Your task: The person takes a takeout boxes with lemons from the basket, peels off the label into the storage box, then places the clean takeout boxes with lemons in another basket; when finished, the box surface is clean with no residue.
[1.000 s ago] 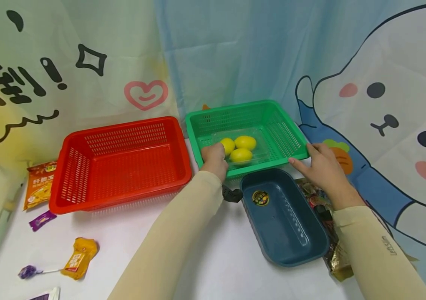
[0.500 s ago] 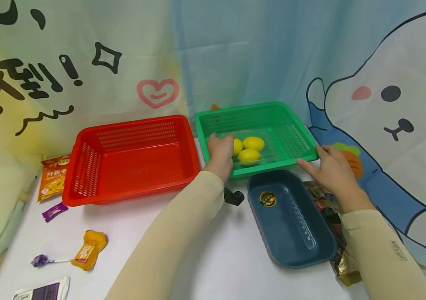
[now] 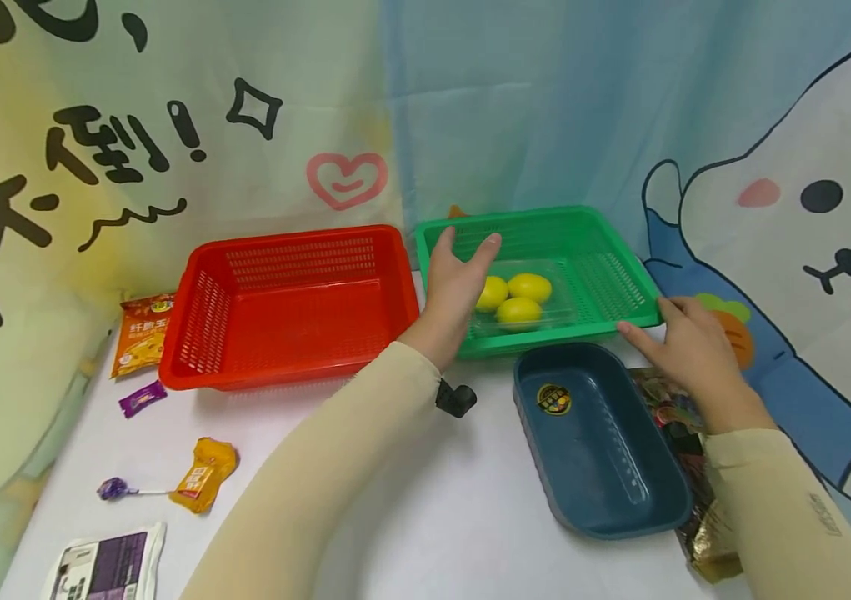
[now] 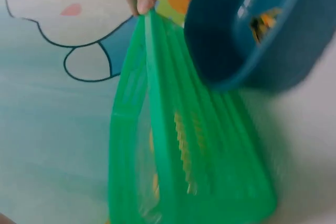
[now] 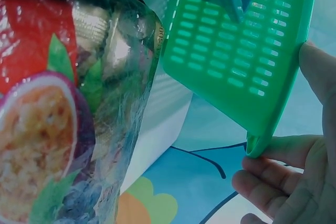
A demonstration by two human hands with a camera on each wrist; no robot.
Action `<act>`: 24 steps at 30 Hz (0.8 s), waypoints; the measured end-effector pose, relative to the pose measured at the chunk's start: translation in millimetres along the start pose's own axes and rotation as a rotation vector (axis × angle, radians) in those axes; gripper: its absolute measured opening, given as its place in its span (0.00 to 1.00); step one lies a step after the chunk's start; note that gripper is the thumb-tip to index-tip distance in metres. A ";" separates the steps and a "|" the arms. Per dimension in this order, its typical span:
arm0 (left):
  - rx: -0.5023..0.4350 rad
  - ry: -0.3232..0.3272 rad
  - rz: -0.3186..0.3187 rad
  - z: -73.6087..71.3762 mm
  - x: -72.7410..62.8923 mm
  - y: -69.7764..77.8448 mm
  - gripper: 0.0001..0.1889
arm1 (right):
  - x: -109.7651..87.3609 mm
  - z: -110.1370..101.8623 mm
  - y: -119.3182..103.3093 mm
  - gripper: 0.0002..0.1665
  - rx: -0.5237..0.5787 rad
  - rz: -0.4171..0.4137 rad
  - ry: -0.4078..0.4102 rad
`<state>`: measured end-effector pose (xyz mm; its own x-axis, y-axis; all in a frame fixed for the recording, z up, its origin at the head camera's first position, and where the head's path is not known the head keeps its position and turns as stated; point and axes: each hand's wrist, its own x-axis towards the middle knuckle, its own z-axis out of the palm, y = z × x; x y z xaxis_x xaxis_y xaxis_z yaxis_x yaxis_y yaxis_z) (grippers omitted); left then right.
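A green plastic basket (image 3: 568,337) stands against the curtain, with several yellow lemons (image 3: 530,287) in a clear plastic tray (image 3: 563,310) inside it. My left hand (image 3: 455,287) is raised over the basket's left end, thumb and fingers spread and holding nothing. At the front right corner, my right hand (image 3: 695,354) pinches the basket's rim. The right wrist view has the thumb on the rim of the green basket (image 5: 220,61) and fingers at its corner. In the left wrist view, blurred, the basket (image 4: 220,156) fills the middle.
Left of it stands a red basket (image 3: 305,312). A dark blue tub (image 3: 583,454) sits in front, beside a shiny bag (image 3: 718,546) partly under my right arm. Far left lie an orange snack bag (image 3: 143,333), purple candy (image 3: 143,399), lollipop (image 3: 114,489), yellow packet (image 3: 204,475) and white-purple pack (image 3: 110,567).
My left hand has let go of the green basket's left front rim and risen, fingers spreading. My right hand keeps its hold on the corner. The head view has swung left.
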<state>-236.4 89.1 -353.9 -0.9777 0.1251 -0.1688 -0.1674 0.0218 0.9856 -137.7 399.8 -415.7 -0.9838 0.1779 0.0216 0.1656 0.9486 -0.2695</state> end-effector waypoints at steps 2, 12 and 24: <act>0.063 -0.020 0.030 -6.8 -3.3 4.1 0.44 | 0.6 0.0 2.3 0.61 0.003 -0.001 -0.001; 0.251 0.027 0.116 -45.9 -6.2 6.1 0.45 | 8.8 -3.0 11.1 0.63 -0.009 -0.011 -0.007; 0.919 0.072 0.308 -123.9 -23.7 -6.7 0.52 | 16.3 -14.6 16.8 0.64 -0.114 -0.033 -0.087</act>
<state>-227.9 -37.0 -356.5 -0.9727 0.1941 0.1270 0.2313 0.7682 0.5969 -149.9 422.5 -405.8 -0.9902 0.1277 -0.0563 0.1352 0.9779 -0.1592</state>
